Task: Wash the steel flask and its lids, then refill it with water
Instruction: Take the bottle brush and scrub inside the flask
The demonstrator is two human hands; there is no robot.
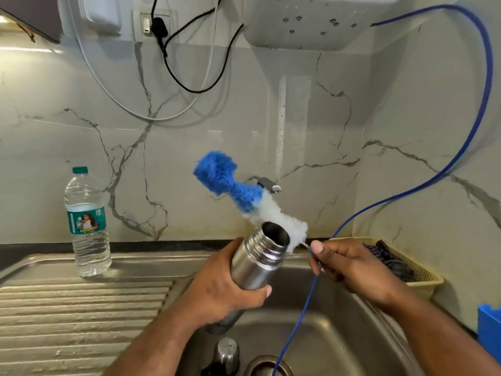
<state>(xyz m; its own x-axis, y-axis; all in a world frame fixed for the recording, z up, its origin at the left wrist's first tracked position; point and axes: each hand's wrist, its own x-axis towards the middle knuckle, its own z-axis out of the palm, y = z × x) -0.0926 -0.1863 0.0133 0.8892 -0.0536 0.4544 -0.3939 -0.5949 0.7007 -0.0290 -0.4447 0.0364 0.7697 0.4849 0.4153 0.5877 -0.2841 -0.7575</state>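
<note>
Flask [252,264] tilted, mouth up and rightward

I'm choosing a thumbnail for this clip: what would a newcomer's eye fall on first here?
The fluffy blue and white bottle brush mid-frame stands out, its head outside the open mouth of the steel flask that the left hand grips tilted over the sink, while the right hand pinches its wire handle. Next comes the blue tube looping down the right wall toward the sink, then the water bottle standing at left.
</note>
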